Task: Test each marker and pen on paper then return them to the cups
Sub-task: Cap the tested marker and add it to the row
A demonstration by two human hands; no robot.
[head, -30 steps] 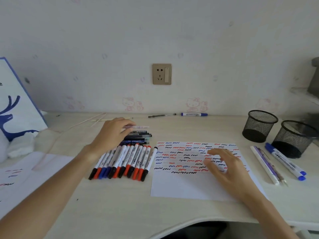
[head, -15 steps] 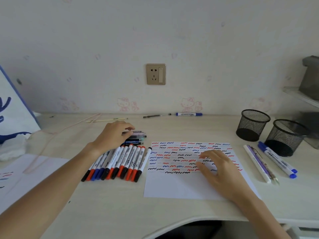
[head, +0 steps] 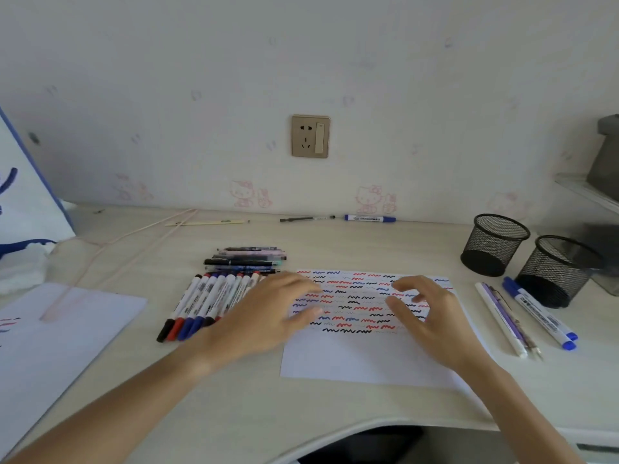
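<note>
The counter (head: 234, 413) runs from the far wall to a curved near edge, with bare surface along the near side under both forearms and between the far pens and the wall. A second sheet (head: 50, 333) overhangs at the near left. The test paper (head: 351, 360) lies flat at the centre, its far half filled with red, blue and black squiggles, its near half blank.

Two black mesh cups (head: 495, 244) stand at the far right, close together, the right one (head: 557, 271) nearer the edge. Just left of them and close to the paper's right edge lie a few loose pens (head: 502, 321) and two blue-capped markers (head: 539, 314), long axes running far-left to near-right.

Left of the paper a row of markers (head: 201, 303) lies side by side, caps pointing near-left, tails toward the far right. Beyond it a stack of pens (head: 246, 259) lies crosswise, left to right. A blue marker (head: 370, 218) lies along the far wall.

The left hand (head: 268, 316) is over the row's right end and the paper's left edge, fingers straight and spread, holding nothing. The right hand (head: 432, 309) is on the paper, fingers loosely arched, gripping nothing.
</note>
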